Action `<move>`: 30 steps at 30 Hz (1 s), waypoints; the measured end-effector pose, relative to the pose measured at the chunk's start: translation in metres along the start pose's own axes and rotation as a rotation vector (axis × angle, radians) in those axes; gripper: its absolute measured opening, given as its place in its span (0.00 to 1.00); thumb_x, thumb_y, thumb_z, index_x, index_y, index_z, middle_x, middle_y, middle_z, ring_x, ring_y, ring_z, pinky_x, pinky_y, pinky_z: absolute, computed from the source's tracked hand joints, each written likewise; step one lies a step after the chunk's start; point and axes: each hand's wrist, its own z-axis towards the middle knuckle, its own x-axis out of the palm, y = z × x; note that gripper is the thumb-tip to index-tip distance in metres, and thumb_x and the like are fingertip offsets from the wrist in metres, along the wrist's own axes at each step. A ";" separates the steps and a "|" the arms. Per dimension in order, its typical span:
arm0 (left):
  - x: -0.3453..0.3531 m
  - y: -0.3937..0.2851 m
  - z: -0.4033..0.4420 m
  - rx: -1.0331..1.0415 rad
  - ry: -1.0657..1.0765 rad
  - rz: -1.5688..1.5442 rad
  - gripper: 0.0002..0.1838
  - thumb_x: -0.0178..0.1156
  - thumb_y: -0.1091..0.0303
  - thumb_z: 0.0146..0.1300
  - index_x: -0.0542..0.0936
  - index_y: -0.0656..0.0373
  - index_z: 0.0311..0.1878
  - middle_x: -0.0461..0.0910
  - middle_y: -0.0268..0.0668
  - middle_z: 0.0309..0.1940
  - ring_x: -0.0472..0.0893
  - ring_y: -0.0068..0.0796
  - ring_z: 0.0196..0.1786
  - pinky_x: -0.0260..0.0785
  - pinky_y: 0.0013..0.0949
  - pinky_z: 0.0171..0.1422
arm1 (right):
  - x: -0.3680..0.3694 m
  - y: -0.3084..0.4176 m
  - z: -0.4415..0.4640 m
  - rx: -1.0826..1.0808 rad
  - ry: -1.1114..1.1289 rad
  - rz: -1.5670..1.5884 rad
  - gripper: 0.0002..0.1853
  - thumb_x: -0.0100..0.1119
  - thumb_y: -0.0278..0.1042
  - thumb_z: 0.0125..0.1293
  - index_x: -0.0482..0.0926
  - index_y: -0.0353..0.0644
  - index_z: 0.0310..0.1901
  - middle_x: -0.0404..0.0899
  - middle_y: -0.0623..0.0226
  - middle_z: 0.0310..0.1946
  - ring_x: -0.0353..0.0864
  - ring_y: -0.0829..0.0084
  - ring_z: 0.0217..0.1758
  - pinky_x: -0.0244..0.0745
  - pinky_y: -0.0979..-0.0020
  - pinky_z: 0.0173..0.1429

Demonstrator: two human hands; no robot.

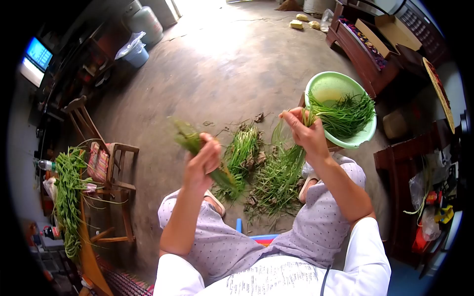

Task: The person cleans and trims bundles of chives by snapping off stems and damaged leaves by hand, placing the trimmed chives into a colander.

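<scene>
My left hand (203, 157) is closed round a bundle of green stalks (185, 135), whose upper end is smeared by motion. Pinched in my right hand (308, 135) are some thin green chives (308, 117), beside the rim of a light green basin (328, 79). More long chives (348, 118) lie inside that basin. On the floor between my feet are a bunch of chives with pale stems (243, 150) and a looser heap of green trimmings (279, 180). Dark withered bits are mixed into both.
A wooden chair (121, 148) stands at left, near a bench draped with long green vegetables (69, 197). Farther off are a lined blue bucket (136, 56) and a gas cylinder (145, 24). A wooden settee (345, 47) bearing a cardboard box (377, 37) stands at upper right.
</scene>
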 end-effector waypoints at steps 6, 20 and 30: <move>0.022 0.035 0.011 -0.031 -0.110 0.375 0.07 0.62 0.74 0.59 0.72 0.55 0.36 0.79 0.33 0.33 0.71 0.09 0.25 0.59 0.15 0.23 | 0.024 -0.007 -0.014 0.049 0.161 0.084 0.07 0.60 0.32 0.64 0.80 0.38 0.34 0.75 0.81 0.23 0.64 0.92 0.24 0.55 0.84 0.26; 0.033 0.046 0.007 0.082 -0.024 0.439 0.12 0.65 0.77 0.55 0.70 0.53 0.34 0.81 0.31 0.31 0.73 0.08 0.26 0.54 0.13 0.22 | 0.025 -0.009 -0.022 -0.284 0.240 -0.298 0.07 0.62 0.32 0.62 0.79 0.37 0.33 0.69 0.81 0.18 0.61 0.90 0.22 0.54 0.83 0.23; 0.030 0.034 0.001 -0.140 -0.012 0.301 0.12 0.64 0.76 0.56 0.69 0.54 0.35 0.81 0.35 0.33 0.80 0.17 0.36 0.59 0.15 0.24 | 0.004 0.026 -0.013 -0.255 0.120 -0.526 0.10 0.64 0.33 0.59 0.81 0.37 0.40 0.69 0.79 0.13 0.62 0.89 0.18 0.55 0.80 0.20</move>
